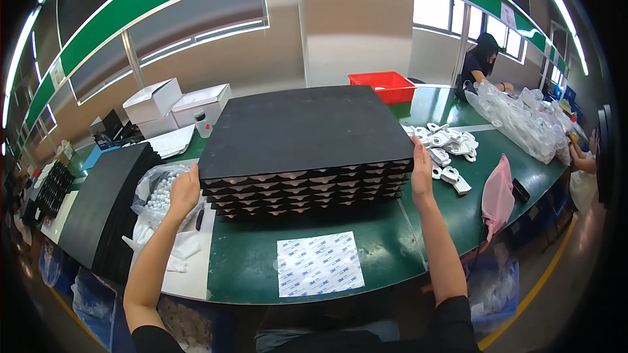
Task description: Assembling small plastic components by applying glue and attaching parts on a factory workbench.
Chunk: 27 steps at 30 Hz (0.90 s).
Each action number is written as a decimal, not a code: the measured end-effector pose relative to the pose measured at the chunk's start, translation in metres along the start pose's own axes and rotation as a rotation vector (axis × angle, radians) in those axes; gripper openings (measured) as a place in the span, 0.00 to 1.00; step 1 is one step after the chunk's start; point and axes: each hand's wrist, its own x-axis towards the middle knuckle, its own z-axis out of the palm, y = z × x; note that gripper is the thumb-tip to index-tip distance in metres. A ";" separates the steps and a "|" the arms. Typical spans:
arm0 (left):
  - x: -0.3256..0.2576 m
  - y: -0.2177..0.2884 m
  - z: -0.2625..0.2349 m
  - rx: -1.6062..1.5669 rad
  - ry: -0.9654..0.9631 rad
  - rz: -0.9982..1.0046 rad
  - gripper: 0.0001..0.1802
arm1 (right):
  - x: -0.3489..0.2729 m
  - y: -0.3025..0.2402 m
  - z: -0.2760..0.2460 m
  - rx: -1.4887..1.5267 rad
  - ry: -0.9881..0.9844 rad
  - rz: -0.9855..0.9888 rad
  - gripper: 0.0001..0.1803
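My left hand [185,191] and right hand [420,173] clasp opposite ends of the tray stack [304,150]; I judge level, even pressure keeps the trays aligned.

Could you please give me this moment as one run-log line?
left hand: grips tray stack's left side | right hand: grips right side | stack of black trays: on green table

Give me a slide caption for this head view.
Both hands, left and right, grip a stack of black trays on a green table.
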 end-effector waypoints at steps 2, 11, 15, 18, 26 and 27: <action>0.000 0.004 0.001 -0.026 -0.002 0.009 0.37 | 0.002 0.004 -0.003 -0.003 -0.004 -0.012 0.30; -0.047 -0.008 -0.020 -0.137 0.217 0.241 0.18 | 0.026 0.060 -0.102 -0.915 0.128 -0.261 0.31; -0.111 -0.016 -0.001 -0.134 0.238 0.417 0.12 | 0.036 0.084 -0.169 -1.388 0.108 0.126 0.36; -0.149 -0.004 0.012 -0.068 0.016 0.256 0.08 | 0.044 0.095 -0.197 -1.273 -0.142 0.226 0.30; -0.166 -0.010 0.031 0.109 -0.190 0.180 0.14 | 0.059 0.091 -0.165 -0.984 -0.022 -0.186 0.29; -0.166 -0.012 0.030 0.116 -0.189 0.185 0.14 | 0.079 0.088 -0.172 -1.077 0.032 -0.229 0.29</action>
